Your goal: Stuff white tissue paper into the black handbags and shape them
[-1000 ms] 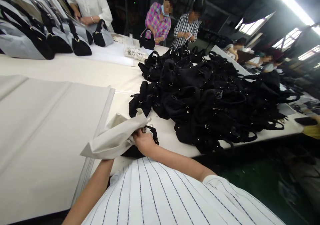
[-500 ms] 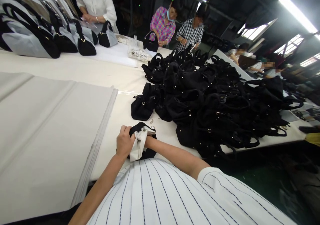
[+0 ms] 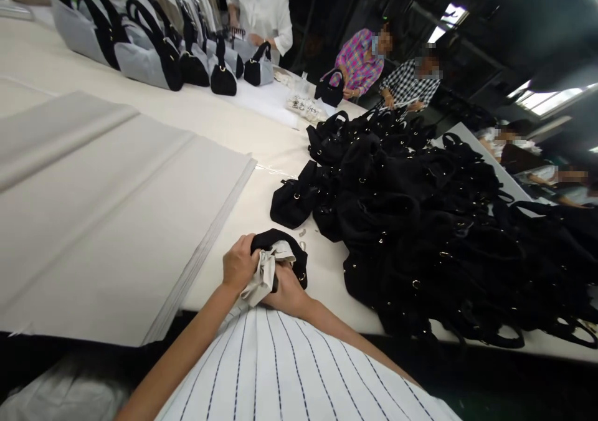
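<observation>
A small black handbag [image 3: 280,245] lies at the near edge of the white table [image 3: 243,137], right in front of me. Crumpled pale tissue paper [image 3: 267,270] sticks out of its mouth. My left hand [image 3: 239,264] is closed on the paper and the bag's left rim. My right hand [image 3: 286,290] grips the bag's near side from below, fingers curled around it.
A big heap of black handbags [image 3: 420,215] covers the table to my right. A thick stack of pale paper sheets [image 3: 107,203] lies to my left. Stuffed grey-and-black bags [image 3: 154,56] stand in a row at the far left. Three people [image 3: 359,66] work at the far side.
One second ago I held a large loose sheet of paper over the bag. It is now bunched up and mostly inside the bag. My view has swung to the left.
</observation>
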### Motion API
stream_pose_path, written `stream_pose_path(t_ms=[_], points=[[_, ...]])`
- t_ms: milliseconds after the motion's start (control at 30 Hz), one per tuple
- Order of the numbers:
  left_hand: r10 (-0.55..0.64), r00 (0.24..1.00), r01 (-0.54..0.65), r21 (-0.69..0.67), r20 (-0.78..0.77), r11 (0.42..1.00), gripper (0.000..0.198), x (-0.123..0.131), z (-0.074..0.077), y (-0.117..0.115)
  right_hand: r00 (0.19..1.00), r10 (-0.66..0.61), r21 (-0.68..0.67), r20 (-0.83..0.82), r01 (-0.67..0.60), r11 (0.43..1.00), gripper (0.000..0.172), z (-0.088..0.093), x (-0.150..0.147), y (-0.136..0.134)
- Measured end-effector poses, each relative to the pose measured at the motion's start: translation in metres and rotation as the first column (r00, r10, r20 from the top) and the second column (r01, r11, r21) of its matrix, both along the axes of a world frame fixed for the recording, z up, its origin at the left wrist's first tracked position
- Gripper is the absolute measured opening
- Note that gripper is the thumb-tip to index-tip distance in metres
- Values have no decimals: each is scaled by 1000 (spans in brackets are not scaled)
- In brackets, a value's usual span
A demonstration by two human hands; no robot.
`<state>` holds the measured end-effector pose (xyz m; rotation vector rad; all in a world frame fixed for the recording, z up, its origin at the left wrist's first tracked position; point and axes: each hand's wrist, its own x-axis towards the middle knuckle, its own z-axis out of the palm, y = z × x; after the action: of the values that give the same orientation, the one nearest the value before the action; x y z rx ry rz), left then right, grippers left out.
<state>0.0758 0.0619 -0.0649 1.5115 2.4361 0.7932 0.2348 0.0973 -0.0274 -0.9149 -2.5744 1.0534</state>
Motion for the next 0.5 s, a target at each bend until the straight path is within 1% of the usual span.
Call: stream_pose_path(t_ms=[33,100,167,233,267,300,367,400,433,500], points=[[-8,1000,8,-8,-15,1000,32,1,1,0,999,-28,-33,-27,27,999,52,-1,2,0],[-26,999,25,-18,-45,1000,31,4,5,2,994,-89,-63,-62,85,994,44,-10,6,4],[-52,996,51,-7,-68,999,30,9,10,4,983,-141,-54,-117,135,989,34,-25,10,13],[-89,993,91,24,-83,996,29,17,16,5,964,-202,-49,-174,197,979,22,-45,15,25],[-111,990,115,38,-89,993,28,21,20,5,955,-230,-53,-188,224,973,21,-54,18,30],[-134,987,139,47,-92,989,27,26,23,5,949,-251,-57,-189,245,968,23,-63,20,35],[-161,982,166,51,-94,985,26,34,28,6,954,-257,-41,-157,254,966,28,-76,22,40],[-169,981,175,49,-95,983,25,37,29,6,960,-245,-25,-135,244,969,28,-81,22,41],[-177,980,182,47,-94,982,25,39,31,7,968,-228,13,-101,231,973,25,-84,21,39],[-193,977,198,50,-88,979,25,40,32,8,984,-180,130,-3,179,975,15,-87,17,34]])
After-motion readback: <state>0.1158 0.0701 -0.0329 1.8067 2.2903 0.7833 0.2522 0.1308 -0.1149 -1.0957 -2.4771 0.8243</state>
